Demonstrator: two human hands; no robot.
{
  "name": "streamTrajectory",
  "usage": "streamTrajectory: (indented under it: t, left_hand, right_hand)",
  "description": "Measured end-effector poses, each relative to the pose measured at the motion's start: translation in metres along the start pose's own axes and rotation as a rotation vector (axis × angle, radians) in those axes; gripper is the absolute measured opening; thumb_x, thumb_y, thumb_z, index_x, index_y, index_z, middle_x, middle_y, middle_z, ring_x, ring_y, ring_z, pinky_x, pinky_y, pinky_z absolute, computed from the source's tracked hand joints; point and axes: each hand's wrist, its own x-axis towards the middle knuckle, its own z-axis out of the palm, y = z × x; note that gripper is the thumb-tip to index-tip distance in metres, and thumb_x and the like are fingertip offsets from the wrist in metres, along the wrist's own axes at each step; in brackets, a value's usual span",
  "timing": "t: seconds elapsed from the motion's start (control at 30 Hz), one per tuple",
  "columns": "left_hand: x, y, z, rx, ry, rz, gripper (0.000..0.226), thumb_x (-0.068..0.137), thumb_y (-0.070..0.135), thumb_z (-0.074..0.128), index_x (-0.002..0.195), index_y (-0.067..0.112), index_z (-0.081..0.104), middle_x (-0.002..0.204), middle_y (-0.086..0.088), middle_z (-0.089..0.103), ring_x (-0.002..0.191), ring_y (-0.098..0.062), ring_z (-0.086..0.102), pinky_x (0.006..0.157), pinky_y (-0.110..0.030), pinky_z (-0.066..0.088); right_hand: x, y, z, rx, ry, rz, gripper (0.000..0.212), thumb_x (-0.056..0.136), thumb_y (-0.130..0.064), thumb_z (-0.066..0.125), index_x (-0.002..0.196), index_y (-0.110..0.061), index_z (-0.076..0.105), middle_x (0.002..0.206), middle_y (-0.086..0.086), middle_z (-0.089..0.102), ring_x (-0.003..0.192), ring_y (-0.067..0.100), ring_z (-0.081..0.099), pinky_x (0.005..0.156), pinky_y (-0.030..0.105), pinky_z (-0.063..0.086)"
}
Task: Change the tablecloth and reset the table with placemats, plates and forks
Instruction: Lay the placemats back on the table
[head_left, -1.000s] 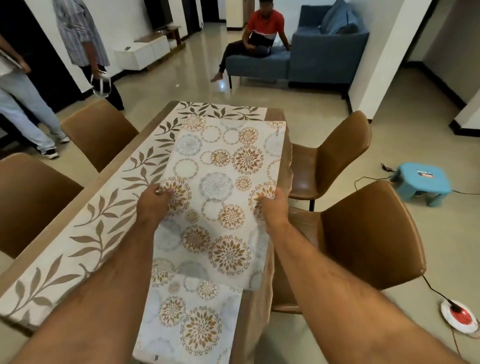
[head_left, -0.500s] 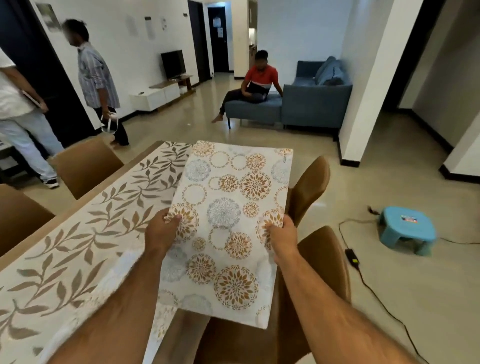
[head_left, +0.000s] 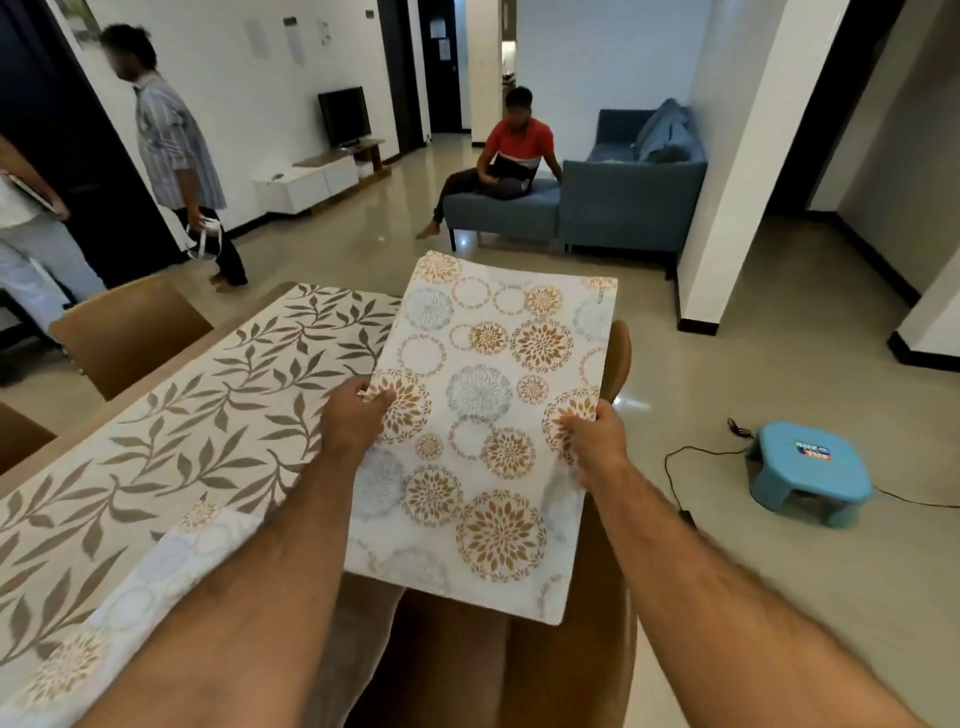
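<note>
Placemat (head_left: 488, 415), floral-medallion print, held off the table over a brown chair (head_left: 566, 670) at 6 o'clock; left hand (head_left: 353, 415) pinches its 9 o'clock edge, right hand (head_left: 592, 441) pinches its 3 o'clock edge. Judged light and semi-stiff, likely to bow if gripped by one side, so both long edges are the sound hold. Leaf-print tablecloth (head_left: 197, 431) lies at 9 o'clock with open surface; a second placemat (head_left: 130, 597) sits at 7 o'clock near the table edge

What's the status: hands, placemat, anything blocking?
Left hand and right hand each pinch a side of the floral placemat. Placemat held in air, beside leaf-print tablecloth. Brown chair directly below.
</note>
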Motion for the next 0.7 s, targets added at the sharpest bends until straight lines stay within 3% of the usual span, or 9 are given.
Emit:
streamTrajectory:
  t: [0.1, 0.2, 0.47, 0.6, 0.7]
  left_hand:
    - [0.004, 0.013, 0.031, 0.003, -0.025, -0.028, 0.02, 0.089, 0.025, 0.068, 0.106, 0.014, 0.064, 0.094, -0.003, 0.066, 0.088, -0.024, 0.064, 0.084, -0.037, 0.054]
    - [0.014, 0.023, 0.057, 0.0, -0.012, -0.069, 0.025, 0.088, 0.03, 0.068, 0.108, 0.015, 0.062, 0.101, -0.005, 0.07, 0.092, -0.026, 0.067, 0.088, -0.044, 0.055]
    - [-0.004, 0.079, 0.155, -0.114, 0.19, -0.213, 0.029, 0.091, 0.024, 0.066, 0.118, 0.011, 0.062, 0.107, -0.006, 0.07, 0.093, -0.023, 0.066, 0.08, -0.032, 0.054]
    - [-0.038, 0.099, 0.16, -0.171, 0.309, -0.287, 0.038, 0.095, 0.024, 0.061, 0.13, 0.008, 0.057, 0.124, -0.008, 0.063, 0.114, -0.025, 0.059, 0.092, -0.028, 0.045]
    - [-0.065, 0.099, 0.129, -0.149, 0.419, -0.352, 0.038, 0.095, 0.029, 0.06, 0.127, 0.01, 0.059, 0.124, -0.008, 0.064, 0.113, -0.025, 0.06, 0.095, -0.03, 0.046]
  right_hand:
    - [0.038, -0.009, -0.018, -0.042, -0.026, 0.041, 0.029, 0.088, 0.0, 0.061, 0.113, -0.014, 0.061, 0.105, 0.01, 0.071, 0.089, 0.028, 0.07, 0.077, 0.047, 0.06]
    - [0.075, -0.024, -0.031, -0.072, -0.072, 0.039, 0.029, 0.087, 0.001, 0.063, 0.112, -0.014, 0.061, 0.101, 0.011, 0.071, 0.09, 0.03, 0.07, 0.08, 0.053, 0.059]
    - [0.201, -0.077, -0.078, -0.182, -0.307, -0.002, 0.022, 0.093, 0.002, 0.057, 0.11, -0.013, 0.058, 0.087, 0.006, 0.064, 0.075, 0.021, 0.063, 0.072, 0.04, 0.057]
    - [0.217, -0.091, -0.067, -0.238, -0.455, -0.068, 0.028, 0.088, 0.002, 0.063, 0.113, -0.011, 0.062, 0.107, 0.017, 0.069, 0.083, 0.028, 0.066, 0.086, 0.048, 0.056]
    - [0.196, -0.091, -0.041, -0.241, -0.59, -0.054, 0.026, 0.088, 0.006, 0.061, 0.109, -0.007, 0.063, 0.098, 0.012, 0.068, 0.076, 0.023, 0.065, 0.064, 0.033, 0.06]
